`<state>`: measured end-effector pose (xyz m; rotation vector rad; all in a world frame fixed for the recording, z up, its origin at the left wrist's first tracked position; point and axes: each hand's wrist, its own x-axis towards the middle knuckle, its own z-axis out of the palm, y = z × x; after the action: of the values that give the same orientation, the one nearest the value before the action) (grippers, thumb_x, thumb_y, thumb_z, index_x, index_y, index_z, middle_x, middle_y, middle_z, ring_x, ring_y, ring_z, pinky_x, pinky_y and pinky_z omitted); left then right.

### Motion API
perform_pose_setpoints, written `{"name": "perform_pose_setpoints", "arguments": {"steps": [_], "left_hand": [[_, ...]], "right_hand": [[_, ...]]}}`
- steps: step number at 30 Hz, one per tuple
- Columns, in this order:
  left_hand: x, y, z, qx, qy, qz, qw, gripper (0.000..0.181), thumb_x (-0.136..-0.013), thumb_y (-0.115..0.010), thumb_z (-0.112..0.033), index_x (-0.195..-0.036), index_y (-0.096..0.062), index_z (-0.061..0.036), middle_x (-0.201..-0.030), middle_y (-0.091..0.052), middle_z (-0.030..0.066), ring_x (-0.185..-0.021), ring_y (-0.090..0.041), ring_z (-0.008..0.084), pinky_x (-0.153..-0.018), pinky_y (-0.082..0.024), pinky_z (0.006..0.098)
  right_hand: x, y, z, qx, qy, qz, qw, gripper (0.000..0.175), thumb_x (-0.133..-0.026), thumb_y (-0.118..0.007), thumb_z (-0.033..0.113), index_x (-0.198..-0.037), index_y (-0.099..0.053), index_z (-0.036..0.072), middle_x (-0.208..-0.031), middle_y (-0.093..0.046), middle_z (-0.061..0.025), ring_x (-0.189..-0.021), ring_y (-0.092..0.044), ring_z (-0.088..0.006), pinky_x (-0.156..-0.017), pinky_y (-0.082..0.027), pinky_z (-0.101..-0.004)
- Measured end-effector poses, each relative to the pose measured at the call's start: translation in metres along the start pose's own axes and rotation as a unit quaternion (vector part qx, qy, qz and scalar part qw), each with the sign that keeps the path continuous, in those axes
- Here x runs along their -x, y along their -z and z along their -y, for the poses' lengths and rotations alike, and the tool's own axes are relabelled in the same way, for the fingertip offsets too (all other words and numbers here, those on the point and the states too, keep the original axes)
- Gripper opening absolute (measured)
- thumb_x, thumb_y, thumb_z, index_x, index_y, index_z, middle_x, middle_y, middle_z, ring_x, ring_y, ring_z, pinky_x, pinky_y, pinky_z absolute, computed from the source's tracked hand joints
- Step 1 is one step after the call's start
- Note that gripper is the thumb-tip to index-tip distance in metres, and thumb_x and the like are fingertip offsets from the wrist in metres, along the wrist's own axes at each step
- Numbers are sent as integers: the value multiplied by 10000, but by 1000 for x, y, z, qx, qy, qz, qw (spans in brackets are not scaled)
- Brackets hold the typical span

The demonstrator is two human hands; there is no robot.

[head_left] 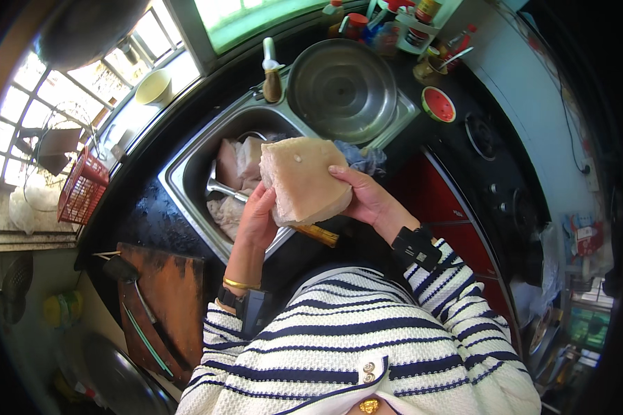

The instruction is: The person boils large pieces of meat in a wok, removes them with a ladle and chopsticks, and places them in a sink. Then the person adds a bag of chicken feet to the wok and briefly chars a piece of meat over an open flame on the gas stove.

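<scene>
A thick slab of pale pork fat with skin [306, 179] is held up between my two hands, over the sink's near right edge. My left hand [259, 212] grips its left side. My right hand [366, 194] has the thumb on top of the right edge, its fingers hidden beneath. In the stainless steel sink [187, 155] lie more pork pieces [231, 161]. A metal utensil [223, 188] reaches out from among them and passes behind my left hand. A wooden handle [319, 235], perhaps the same utensil's, shows below the slab.
A wide round metal pan or lid [341, 91] covers the sink's right side. A bluish cloth [363, 158] lies beside the slab. At the left, a wooden cutting board [161, 290] carries utensils. Stove burners [480, 136] sit at the right, near a red-lined bowl [438, 104].
</scene>
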<state>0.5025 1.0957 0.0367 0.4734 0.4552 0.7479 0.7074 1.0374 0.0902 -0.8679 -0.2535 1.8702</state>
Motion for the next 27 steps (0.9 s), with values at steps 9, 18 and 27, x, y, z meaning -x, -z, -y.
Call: {"name": "perform_pose_setpoints", "arguments": {"steps": [9,18,27], "left_hand": [[-37,-35,19,-315,-102,-98,939,295,-792,-631,-76,-1073,-592,5,-955,-641,49,-823,-607,128,-760,-489,275],[-85,-41,125,-876,-165,-221,395,369,-671,-673,-167,-1028,-595,-112,-926,-640,131,-932,-589,324,-941,-383,434],[-81,-43,129,-824,-62,-319,464,493,-741,-720,-326,-1170,-602,-112,-1047,-668,115,-995,-605,307,-932,-412,441]], "right_hand": [[17,94,28,332,28,-171,927,430,-912,-572,337,-1270,-496,109,-1146,-595,-44,-1016,-580,-154,-836,-451,-332],[158,354,169,434,268,-428,746,209,-808,-666,172,-972,-658,43,-787,-681,-87,-711,-656,-165,-669,-517,-296],[294,451,255,589,-182,-567,546,499,-857,-540,485,-1008,-638,20,-1021,-650,-209,-986,-614,-363,-810,-487,-454]]}}
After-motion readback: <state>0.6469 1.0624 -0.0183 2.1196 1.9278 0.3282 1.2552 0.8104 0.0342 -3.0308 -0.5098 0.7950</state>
